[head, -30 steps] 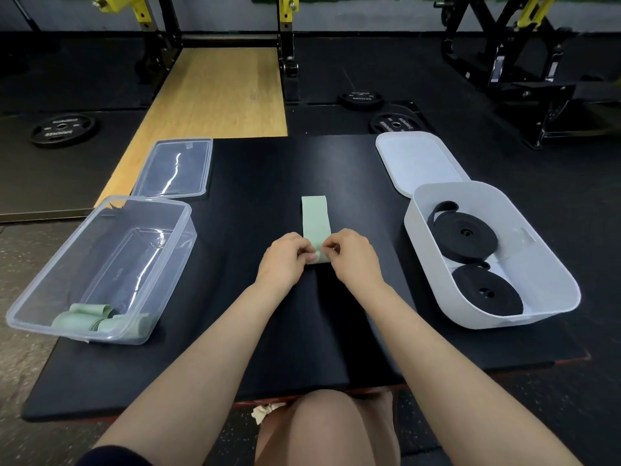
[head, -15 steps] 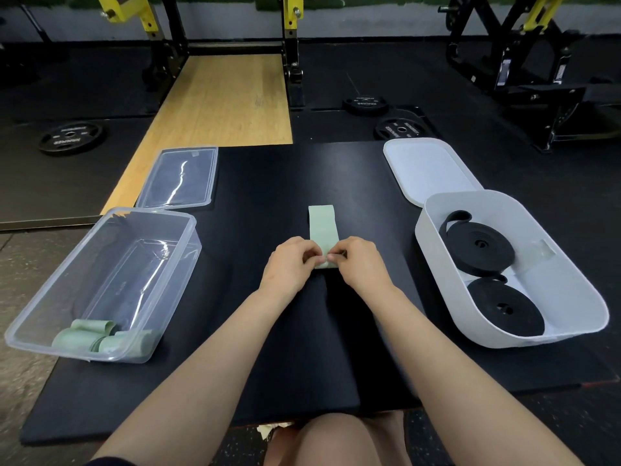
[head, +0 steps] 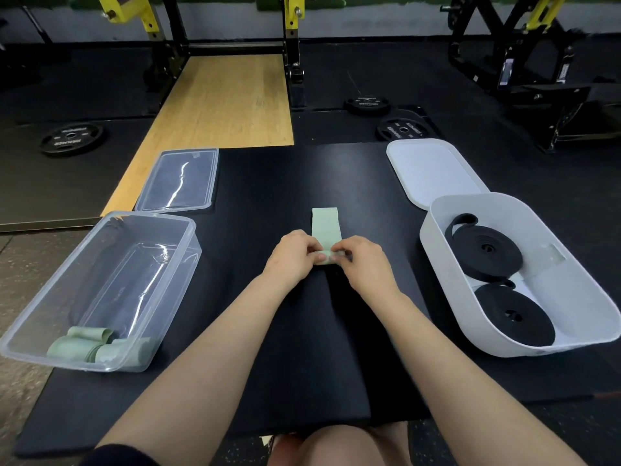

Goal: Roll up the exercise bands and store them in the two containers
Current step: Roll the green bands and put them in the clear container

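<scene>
Where the pale green band (head: 325, 227) lies flat at the middle of the black mat (head: 302, 364), its near end is curled into a small roll pinched from both sides: the left hand (head: 291, 260) grasps it with fingers bent inward, and the right hand (head: 364, 264) does the same, thumb and fingertips meeting over the roll. Both forearms reach forward from the bottom edge, wrists low over the mat. The fingers hide most of the roll, so how tightly it is wound cannot be made out.

To the left stands one clear container (head: 43, 317) holding green rolled bands (head: 97, 348); their count is hard to tell through the plastic. Its clear lid (head: 178, 179) lies beyond it. To the right, one white container (head: 571, 264) holds two black coiled bands (head: 484, 250), with its white lid (head: 433, 169) partly tucked behind its far rim.
</scene>
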